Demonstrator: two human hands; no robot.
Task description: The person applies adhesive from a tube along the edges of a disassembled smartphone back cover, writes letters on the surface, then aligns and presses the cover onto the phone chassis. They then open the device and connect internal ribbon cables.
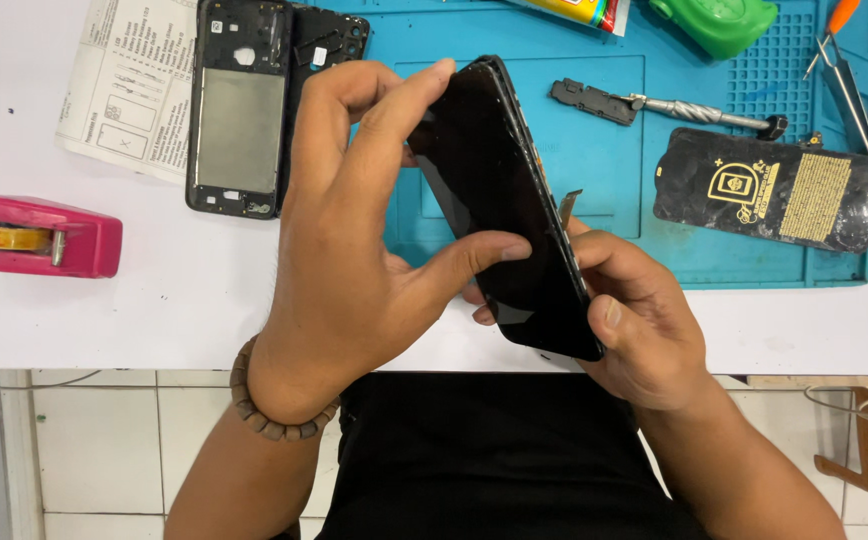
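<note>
one black phone (499, 200) is held at the centre of the frame, tilted on edge above the near rim of the table (184, 290); the left hand (349, 240) grips it narrowly, thumb pressed on the dark glass and fingers curled over the top edge; the right hand (639, 320) clasps the lower right edge, thumb lying along the frame; a thin flex strip (567, 203) sticks out from the phone's right side; a bead bracelet (264, 405) circles the left wrist; one blue mat (614, 150) fills the upper right; on it lie one black screen protector pack (769, 188) with gold print, one small black part (594, 101), one metal tool (704, 113) beside it, one green case (719, 22) at the top edge, and two tweezers (844, 75) at the far right; one opened phone frame (239, 105) sits at upper left, touching one black back cover (329, 45); one printed sheet (129, 80) lies beside them; one pink tape dispenser (39, 235) rests at the left edge.
</note>
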